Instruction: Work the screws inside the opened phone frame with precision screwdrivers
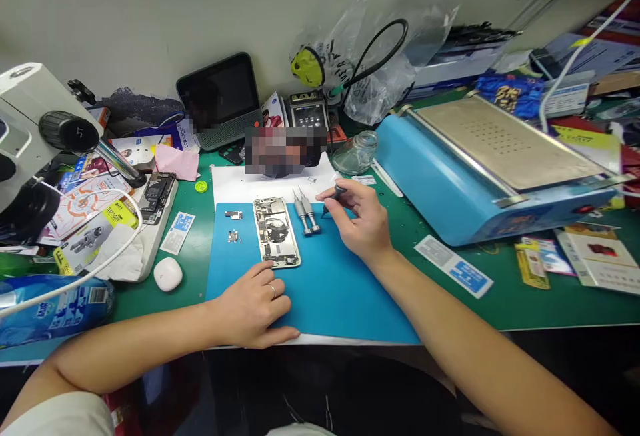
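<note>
An opened phone housing (280,223) lies on the blue mat (240,296), its inner parts showing. My left hand (260,306) rests palm down below it, a ring on one finger. Its fingers are loosely bent and apart with nothing in them, a fingertip at the phone's lower edge. To the right, my right hand (363,216) pinches a small dark screwdriver (339,193), tip pointing down to the mat. Between phone and right hand lie two grey screwdrivers (305,213) side by side. Small circuit boards (233,215) sit left of the phone.
A blue heating-plate machine (450,183) stands at the right, with a glass jar (357,149) beside it. At the left are a microscope (65,123), a white earbud case (168,275) and another opened phone (157,196). A dark screen (220,99) leans against the wall.
</note>
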### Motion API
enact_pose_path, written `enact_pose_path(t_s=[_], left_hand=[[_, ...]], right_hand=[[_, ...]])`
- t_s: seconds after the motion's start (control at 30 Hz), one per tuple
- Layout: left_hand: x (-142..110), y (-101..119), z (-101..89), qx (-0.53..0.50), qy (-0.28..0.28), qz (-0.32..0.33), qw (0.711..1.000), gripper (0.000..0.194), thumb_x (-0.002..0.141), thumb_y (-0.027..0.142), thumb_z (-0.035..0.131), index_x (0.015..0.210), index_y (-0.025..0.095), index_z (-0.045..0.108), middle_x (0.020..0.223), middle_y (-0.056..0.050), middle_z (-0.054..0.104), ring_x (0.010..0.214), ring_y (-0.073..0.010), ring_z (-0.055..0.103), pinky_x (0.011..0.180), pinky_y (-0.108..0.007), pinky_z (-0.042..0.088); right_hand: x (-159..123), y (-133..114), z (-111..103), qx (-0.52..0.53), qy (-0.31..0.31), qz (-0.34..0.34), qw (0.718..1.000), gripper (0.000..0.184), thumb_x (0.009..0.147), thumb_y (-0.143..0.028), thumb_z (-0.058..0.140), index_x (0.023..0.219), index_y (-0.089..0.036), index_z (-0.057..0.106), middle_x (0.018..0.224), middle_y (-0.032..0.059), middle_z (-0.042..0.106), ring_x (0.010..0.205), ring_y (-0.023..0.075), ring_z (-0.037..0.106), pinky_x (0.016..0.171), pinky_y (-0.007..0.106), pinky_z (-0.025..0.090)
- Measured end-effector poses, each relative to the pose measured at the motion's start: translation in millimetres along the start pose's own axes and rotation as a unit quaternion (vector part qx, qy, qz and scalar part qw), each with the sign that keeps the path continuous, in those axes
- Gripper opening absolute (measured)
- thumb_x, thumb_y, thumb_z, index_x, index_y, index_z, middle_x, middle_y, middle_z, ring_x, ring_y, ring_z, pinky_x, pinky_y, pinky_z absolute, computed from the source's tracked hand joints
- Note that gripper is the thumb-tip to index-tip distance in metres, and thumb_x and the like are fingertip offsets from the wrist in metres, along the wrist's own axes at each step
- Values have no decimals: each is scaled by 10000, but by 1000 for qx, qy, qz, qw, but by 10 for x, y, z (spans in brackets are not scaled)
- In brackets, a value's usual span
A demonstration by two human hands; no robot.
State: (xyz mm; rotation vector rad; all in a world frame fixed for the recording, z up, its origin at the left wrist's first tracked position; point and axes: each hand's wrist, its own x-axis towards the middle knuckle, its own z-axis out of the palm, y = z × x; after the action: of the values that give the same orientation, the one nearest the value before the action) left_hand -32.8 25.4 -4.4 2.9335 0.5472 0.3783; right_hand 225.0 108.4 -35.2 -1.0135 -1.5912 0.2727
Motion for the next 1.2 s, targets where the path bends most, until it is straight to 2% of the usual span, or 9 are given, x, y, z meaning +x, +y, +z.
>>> enact_pose_path(t_s=[0.5,0.83,1.2], left_hand=[[12,10,-4,2,-4,-5,1000,384,962,528,542,778,191,562,782,-31,528,772,-199,491,1107,-450,369],[23,0,-4,6,2,6,1000,387,972,510,526,755,192,569,751,-38,526,734,-201,498,1067,-425,436],[33,5,-9,13,14,18,1000,396,982,499,503,748,187,573,725,-31,505,707,-195,488,1066,-409,447]], right_hand=[[11,-30,-15,25,34,-4,999,343,921,-170,634,1240,-279,571,961,28,759,859,175,766,736,293,644],[16,-55,-16,34,39,26,998,308,931,-208,628,1219,-276,544,978,32,774,881,185,768,753,324,651],[11,-33,-23,28,15,35,999,402,899,-201,652,1272,-286,527,996,30,745,921,180,752,778,309,646]])
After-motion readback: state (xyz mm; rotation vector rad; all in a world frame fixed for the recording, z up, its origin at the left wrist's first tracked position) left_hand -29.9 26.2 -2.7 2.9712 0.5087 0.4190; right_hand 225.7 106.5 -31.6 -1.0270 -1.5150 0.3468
